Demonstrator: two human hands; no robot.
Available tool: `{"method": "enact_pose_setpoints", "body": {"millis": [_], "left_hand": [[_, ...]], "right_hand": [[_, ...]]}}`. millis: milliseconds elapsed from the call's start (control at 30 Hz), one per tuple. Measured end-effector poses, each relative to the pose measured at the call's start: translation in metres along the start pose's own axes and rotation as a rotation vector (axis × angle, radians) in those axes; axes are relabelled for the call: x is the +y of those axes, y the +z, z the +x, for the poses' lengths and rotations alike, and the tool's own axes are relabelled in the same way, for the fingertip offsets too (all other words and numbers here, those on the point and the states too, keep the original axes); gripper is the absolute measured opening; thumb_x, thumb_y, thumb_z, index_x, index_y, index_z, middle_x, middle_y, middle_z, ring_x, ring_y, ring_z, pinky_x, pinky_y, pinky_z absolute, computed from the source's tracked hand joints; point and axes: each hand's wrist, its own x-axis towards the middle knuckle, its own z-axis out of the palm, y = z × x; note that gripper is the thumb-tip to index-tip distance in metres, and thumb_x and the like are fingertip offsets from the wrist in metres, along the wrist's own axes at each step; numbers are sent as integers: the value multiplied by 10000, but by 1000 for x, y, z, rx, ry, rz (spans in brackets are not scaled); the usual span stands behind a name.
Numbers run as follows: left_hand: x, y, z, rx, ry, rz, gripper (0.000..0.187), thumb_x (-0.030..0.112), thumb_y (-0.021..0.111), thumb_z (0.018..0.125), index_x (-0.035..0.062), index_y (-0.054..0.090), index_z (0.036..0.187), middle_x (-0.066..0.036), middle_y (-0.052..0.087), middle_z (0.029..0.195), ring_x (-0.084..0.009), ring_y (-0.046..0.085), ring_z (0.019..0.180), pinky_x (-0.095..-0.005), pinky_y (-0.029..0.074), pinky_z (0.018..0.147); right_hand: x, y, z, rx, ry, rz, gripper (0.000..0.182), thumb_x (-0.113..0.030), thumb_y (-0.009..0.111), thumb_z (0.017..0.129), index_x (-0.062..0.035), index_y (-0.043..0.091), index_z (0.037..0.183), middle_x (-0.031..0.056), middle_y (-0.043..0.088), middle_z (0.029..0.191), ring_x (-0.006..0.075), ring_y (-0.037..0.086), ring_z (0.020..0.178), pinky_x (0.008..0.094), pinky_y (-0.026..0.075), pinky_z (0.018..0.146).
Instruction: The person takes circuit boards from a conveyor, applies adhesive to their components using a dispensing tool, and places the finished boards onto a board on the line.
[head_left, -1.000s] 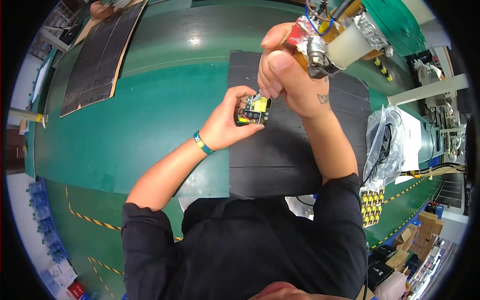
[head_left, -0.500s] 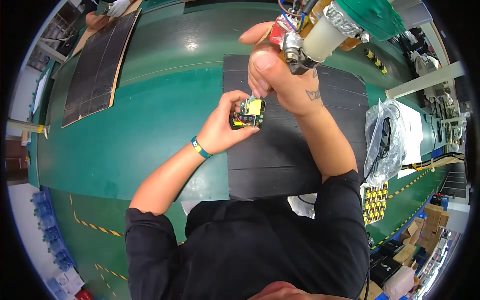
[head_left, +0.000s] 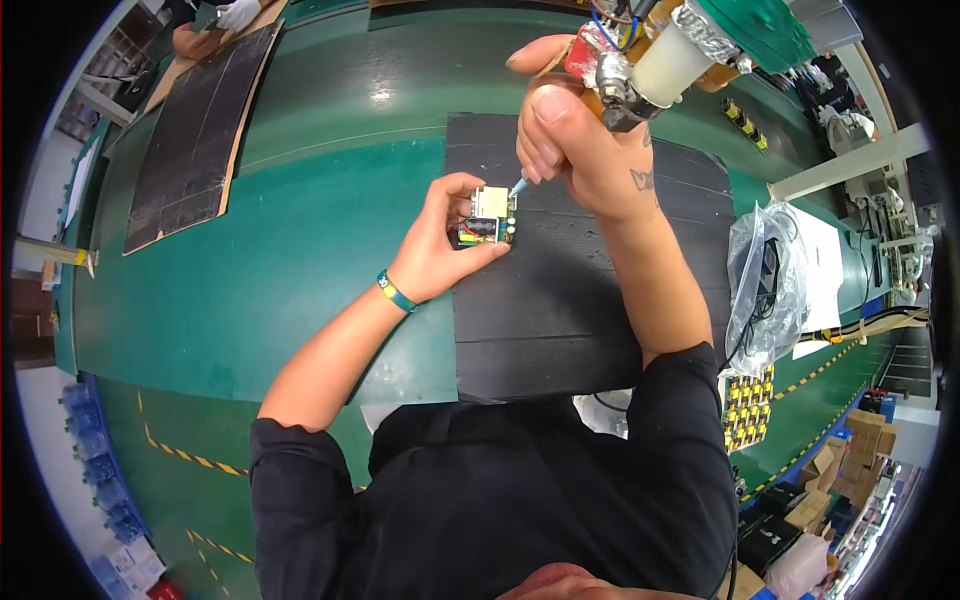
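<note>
Head view: clasping circuit board in half-curled left hand, the nearer, over black mat, with long axis roughly fore-and-aft. Gripping wired tool in mostly closed right hand, beyond and rightward, with pale tip near far-right corner.

The left hand held a small circuit board over the black mat, while the right hand gripped a dispensing tool, its pale tip at the board's edge

Green tabletop, black mat, yellow-and-black striped floor tape, blue-yellow-green wristband.
</note>
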Motion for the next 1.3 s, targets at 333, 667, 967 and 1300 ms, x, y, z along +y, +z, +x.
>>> {"method": "enact_pose_setpoints", "body": {"millis": [333,667,967,1300], "left_hand": [[6,3,1,20,10,-141,704,51,803,701,45,344,1235,-83,513,1108,-151,553,994,-310,479,883],[4,2,-1,29,29,-36,708,96,811,703,44,355,1243,-77,502,1094,-143,529,970,-311,471,873],[1,3,-2,52,38,-8,706,109,817,696,48,366,1236,-64,492,1069,-138,491,944,-304,465,851],[0,1,-2,38,45,23,707,107,819,691,50,374,1237,-61,488,1081,-138,487,945,-303,461,855]], "right_hand": [[-2,1,-2,10,56,-93,260,-124,553,910,34,494,1108,20,450,569,89,426,461,262,414,444],[1,-1,-2,13,58,-36,229,-120,564,914,20,497,1081,19,457,584,87,438,484,258,413,451],[-1,2,-4,16,65,-34,214,-110,562,916,18,496,1075,14,451,586,85,435,486,258,416,451],[0,-1,-2,24,61,-58,207,-98,551,923,20,499,1086,12,453,588,82,431,480,255,417,452]]}}
